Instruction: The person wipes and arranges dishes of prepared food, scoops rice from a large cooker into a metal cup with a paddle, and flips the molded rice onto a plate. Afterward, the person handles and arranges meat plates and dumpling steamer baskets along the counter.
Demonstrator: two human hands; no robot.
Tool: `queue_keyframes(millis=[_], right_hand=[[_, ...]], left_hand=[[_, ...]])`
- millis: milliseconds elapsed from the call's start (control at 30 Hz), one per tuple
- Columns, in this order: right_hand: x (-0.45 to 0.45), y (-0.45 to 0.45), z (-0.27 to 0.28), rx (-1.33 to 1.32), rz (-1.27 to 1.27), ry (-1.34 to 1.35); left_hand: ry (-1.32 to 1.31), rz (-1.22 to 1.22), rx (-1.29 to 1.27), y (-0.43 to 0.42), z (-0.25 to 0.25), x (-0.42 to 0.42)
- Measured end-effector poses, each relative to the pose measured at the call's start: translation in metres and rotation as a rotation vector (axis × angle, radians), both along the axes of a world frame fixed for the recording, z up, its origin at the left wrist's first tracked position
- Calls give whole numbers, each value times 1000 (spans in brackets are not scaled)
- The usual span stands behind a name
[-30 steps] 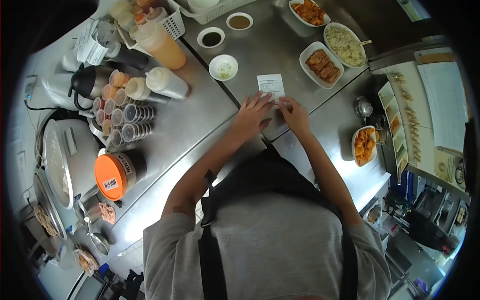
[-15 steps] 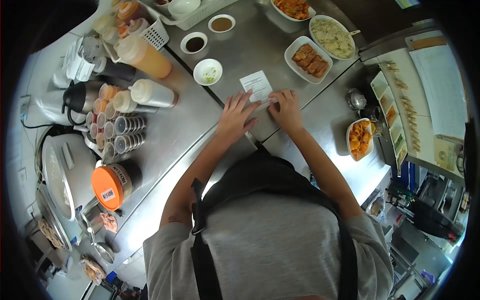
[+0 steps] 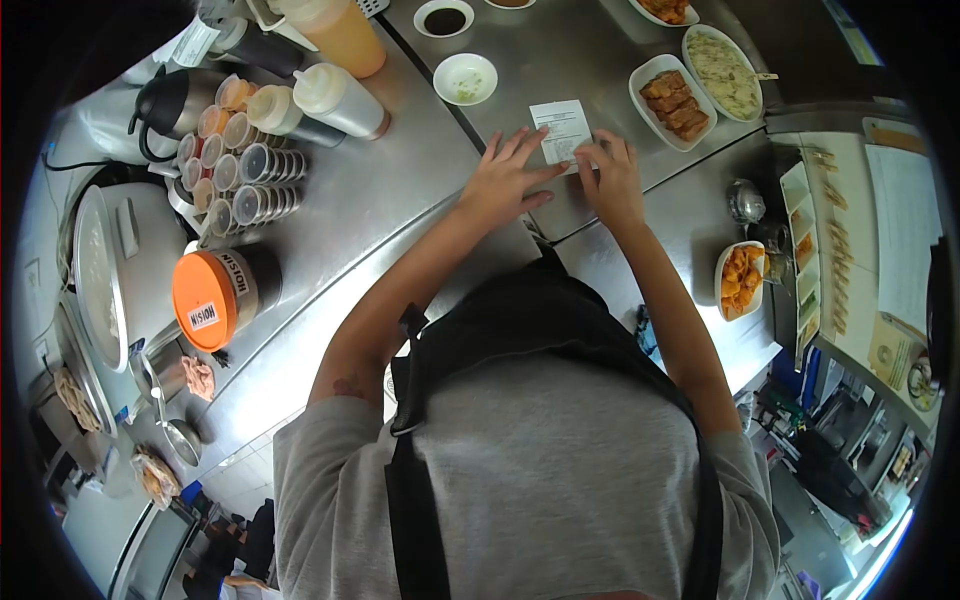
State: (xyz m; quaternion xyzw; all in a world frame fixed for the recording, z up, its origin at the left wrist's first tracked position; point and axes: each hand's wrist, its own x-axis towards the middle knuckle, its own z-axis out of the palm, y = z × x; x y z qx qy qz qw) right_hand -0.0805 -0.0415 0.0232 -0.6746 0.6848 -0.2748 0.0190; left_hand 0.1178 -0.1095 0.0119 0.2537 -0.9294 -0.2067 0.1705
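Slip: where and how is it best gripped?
Probably by its near right corner, pinched from the right: the slip is thin and looks flat on the counter. The right hand is at that corner, and the left hand at the left edge could steady it.

L hand lay w/ fingers spread, tips at the L edge of a printed slip on the steel counter; R hand had fingers bent at the slip's near R corner, pinch or touch unclear. Just beyond L fingertips sat a white bowl w/ green bits, dark sauce farther off. Beyond R fingers, to their R, were browned meat & pale food. Orange food sat well R of them. Squeeze bottles, lidded cups & hoisin tub stood well L of L fingers.
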Motion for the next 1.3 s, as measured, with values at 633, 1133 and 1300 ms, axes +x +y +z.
queue_keyframes(millis=[633,1133,1300], right_hand=[[-24,-22,5,-6,4,321],[-15,-18,6,36,13,304],[-2,-16,0,56,1,175]], left_hand=[[-40,18,5,-1,-1,0],[-22,26,1,-1,-2,1],[-28,27,-20,-1,-5,0]])
